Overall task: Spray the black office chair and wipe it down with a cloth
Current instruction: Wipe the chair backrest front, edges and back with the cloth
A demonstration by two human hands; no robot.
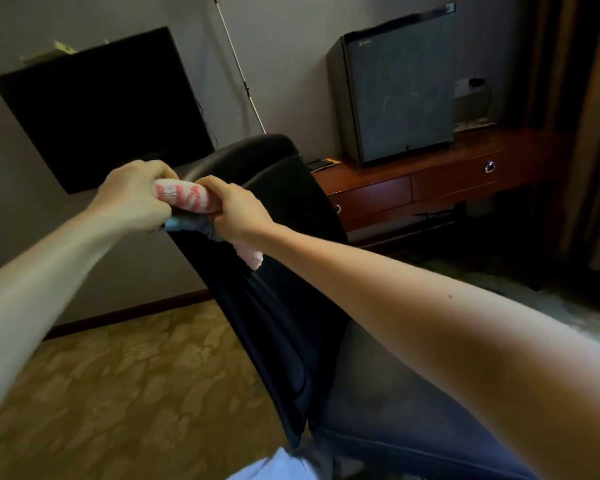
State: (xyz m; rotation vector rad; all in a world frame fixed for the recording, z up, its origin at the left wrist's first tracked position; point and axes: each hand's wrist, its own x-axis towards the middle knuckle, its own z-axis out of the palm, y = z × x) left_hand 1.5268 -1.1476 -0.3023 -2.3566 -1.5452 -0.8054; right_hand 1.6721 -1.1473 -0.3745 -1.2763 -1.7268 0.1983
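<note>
Left hand (132, 197) and right hand (236, 211) both reached forward on bare arms, and each was clenched around one end of a rolled pink-and-white striped cloth (184, 197), fingers curled over it so that the roll stretched between them. A loose pink end of the cloth hung below the right hand. The hands held the cloth against the upper edge of the backrest of the black office chair (284, 244), which stood directly in front of the person, its padded seat lying beneath the right forearm and its backrest tilting up toward the hands. No spray bottle showed in the head view. To the left of the chair lay a patterned yellowish carpet (118, 393) that ran to a dark skirting board. Behind the chair on the right stood a reddish wooden desk (440, 168) with drawers, and a dark mini fridge (399, 88) sat on its top. A black television (101, 109) hung on the grey wall to the left, a thin pale pole (238, 65) leaned beside it, and a brown curtain (593, 133) hung at the far right.
</note>
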